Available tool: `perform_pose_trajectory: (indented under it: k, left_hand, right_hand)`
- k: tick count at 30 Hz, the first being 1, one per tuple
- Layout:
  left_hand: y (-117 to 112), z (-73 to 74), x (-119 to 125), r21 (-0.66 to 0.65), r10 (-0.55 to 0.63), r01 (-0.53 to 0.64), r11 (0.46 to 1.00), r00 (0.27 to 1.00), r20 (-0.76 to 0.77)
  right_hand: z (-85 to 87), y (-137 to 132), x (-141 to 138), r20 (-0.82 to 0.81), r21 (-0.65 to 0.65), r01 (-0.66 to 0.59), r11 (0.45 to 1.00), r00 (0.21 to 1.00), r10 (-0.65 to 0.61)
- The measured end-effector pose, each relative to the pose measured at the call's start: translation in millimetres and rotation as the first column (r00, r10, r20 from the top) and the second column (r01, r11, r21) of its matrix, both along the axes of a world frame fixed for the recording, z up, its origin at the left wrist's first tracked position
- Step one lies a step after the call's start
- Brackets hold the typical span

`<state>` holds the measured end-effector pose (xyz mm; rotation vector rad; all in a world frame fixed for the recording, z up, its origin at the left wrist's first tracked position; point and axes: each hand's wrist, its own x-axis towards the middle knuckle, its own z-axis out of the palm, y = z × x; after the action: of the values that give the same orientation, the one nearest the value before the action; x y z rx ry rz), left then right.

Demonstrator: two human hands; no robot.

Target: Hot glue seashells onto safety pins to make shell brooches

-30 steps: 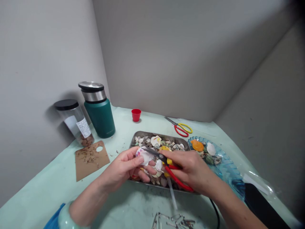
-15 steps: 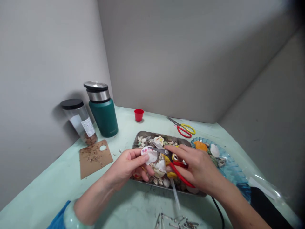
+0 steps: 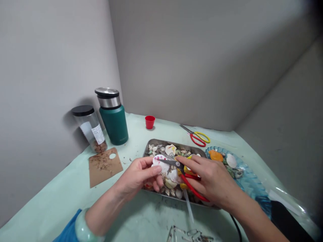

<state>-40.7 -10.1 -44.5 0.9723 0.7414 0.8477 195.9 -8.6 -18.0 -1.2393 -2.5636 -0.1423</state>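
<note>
Grey walls [image 3: 176, 67] meet in a corner behind a table under a pale green cloth [image 3: 141, 215]. Metal tray [image 3: 188, 147] of mixed shells sits directly beneath both hands, presumably so that anything dropped lands back among the shells.

Left hand [image 3: 142, 173]: thumb and fingers pinch a spotted white piece [image 3: 161, 164] by its near-left edge (shell-like; material not certain). Lower fingers curl loosely underneath. The edge grip seems chosen to leave the pink-dotted face exposed.

Right hand [image 3: 210, 178]: closed around red-handled scissors [image 3: 193, 188], index finger extended toward the pivot, likely for steadier aim. The dark blade crosses the face of the piece, tip by the pink dots. Contact and any gap between the blades cannot be resolved.

Position of the piece: between the hands, above the tray's left half, at the left fingertips and ahead of the right hand's knuckles.

Surroundings: blue scalloped dish [image 3: 248, 183] to the right of the tray, bearing an orange shell [image 3: 216, 155] and a white shell [image 3: 231, 160], perhaps kept apart as a selection. Second scissors [image 3: 193, 133] lie beyond the tray. Brown card [image 3: 106, 171] at left carries dark crumbs, probably as a catch surface. Metal clips [image 3: 186, 235] lie nearest the wearer.
</note>
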Motion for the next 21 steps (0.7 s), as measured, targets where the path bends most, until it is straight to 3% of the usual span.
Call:
perform_pose_trajectory:
  k: [14,21]
  left_hand:
    - [-0.1,1.8,-2.1,0.037,0.011,-0.011,0.999,1.0,0.022]
    - [-2.2,3.5,-2.8,0.016,0.016,-0.017,1.0,0.999,0.044]
  right_hand:
    - [-0.8,-1.4,-0.8,-0.035,0.056,-0.055,0.997,0.998,0.057]
    - [-0.5,-1.4,-0.2,-0.1,-0.024,-0.092,0.995,0.991,0.089]
